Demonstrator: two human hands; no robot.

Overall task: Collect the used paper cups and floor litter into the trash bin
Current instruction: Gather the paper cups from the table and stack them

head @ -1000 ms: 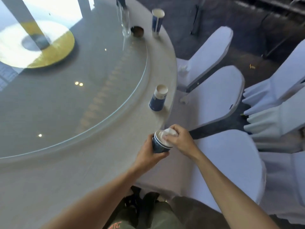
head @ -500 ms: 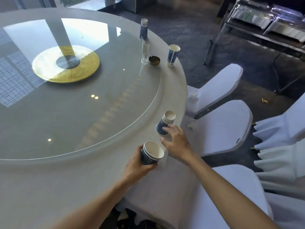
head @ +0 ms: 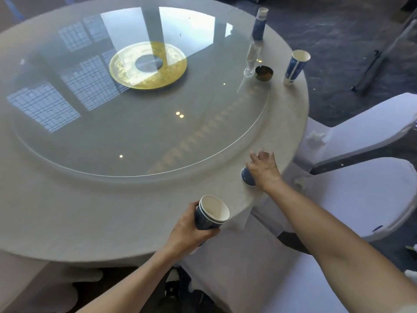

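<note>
My left hand (head: pixel 188 231) grips a short stack of blue-and-white paper cups (head: pixel 211 213), tilted with the open mouth facing up and right, over the near edge of the round table (head: pixel 67 211). My right hand (head: pixel 264 169) is wrapped over another blue paper cup (head: pixel 247 177) that stands at the table's right edge; only the cup's lower left side shows. A third blue paper cup (head: pixel 295 66) stands upright at the far right rim. A fourth blue cup (head: pixel 259 26) stands farther back. No trash bin is in view.
A glass turntable (head: pixel 135 123) with a gold centre disc (head: pixel 147 64) covers most of the table. A clear glass (head: pixel 253 57) and a small dark bowl (head: pixel 264 73) sit near the far cups. White-covered chairs (head: pixel 365 195) crowd the right side; crumpled tissue (head: pixel 316 137) lies on one.
My right hand left the stacked cups, reached forward and closed over the cup at the table's edge. My left hand kept the stack, and the view lifted toward the far table.
</note>
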